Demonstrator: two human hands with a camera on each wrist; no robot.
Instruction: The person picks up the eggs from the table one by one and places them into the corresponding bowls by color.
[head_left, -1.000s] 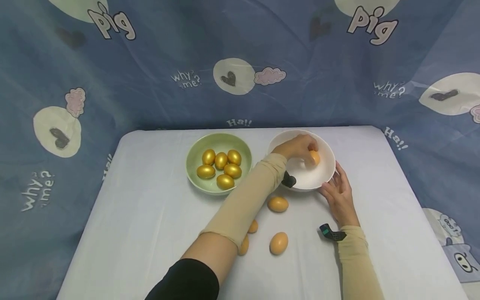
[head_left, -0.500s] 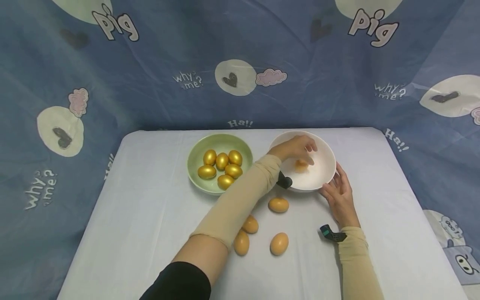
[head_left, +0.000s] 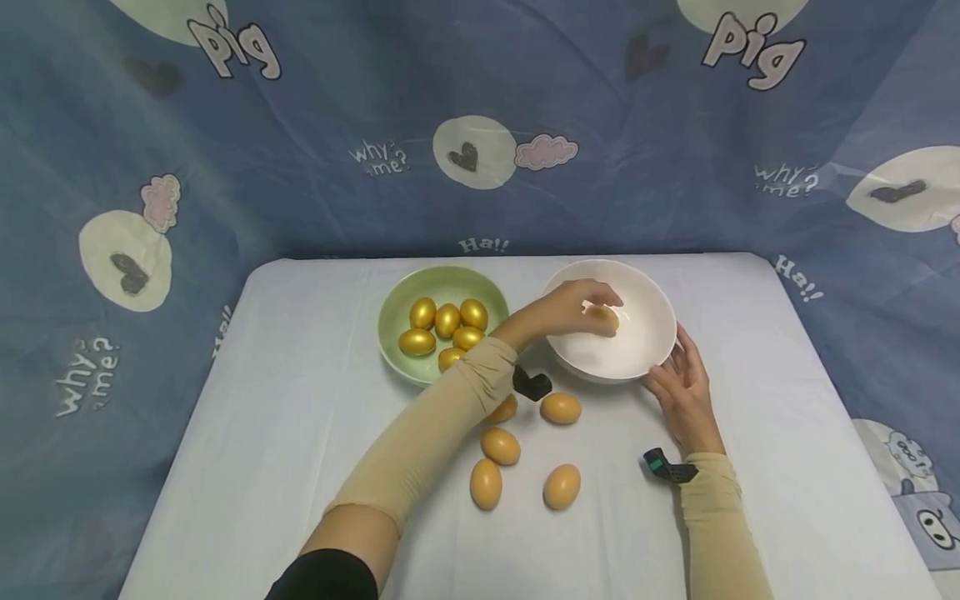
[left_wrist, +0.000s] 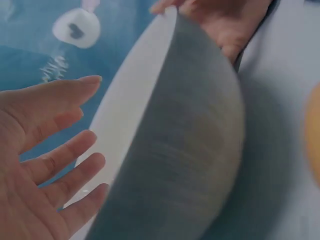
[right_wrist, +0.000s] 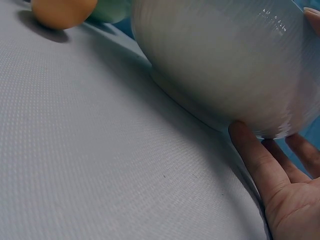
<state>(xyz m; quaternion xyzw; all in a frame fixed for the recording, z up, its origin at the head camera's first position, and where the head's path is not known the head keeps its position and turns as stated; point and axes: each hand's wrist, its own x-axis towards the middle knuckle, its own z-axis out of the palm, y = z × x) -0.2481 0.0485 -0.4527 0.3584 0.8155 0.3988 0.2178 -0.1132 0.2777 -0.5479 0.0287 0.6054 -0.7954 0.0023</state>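
My left hand (head_left: 573,310) reaches over the white bowl (head_left: 633,354). In the left wrist view its fingers (left_wrist: 75,145) are spread and hold nothing. Beyond them in the head view, a brown egg (head_left: 611,318) lies in the bowl, partly hidden by that hand. My right hand (head_left: 684,396) rests against the bowl's outer right side. From the right wrist, its thumb and fairly straight fingers (right_wrist: 262,162) touch the outer wall. Loose brown eggs lie in front, among them one egg (head_left: 560,408) near the bowl and another egg (head_left: 562,487) nearer me.
A green bowl (head_left: 393,354) with several golden eggs (head_left: 447,320) stands left of the white bowl; my left forearm covers its lower right edge. More brown eggs (head_left: 486,484) lie beside that forearm. The white table (head_left: 262,375) ends at a blue patterned curtain (head_left: 337,208).
The brown egg at my left fingertips has been let go and rolled left in the white bowl. My left hand has drawn back leftward, uncovering more loose eggs; my right hand stays by the bowl.
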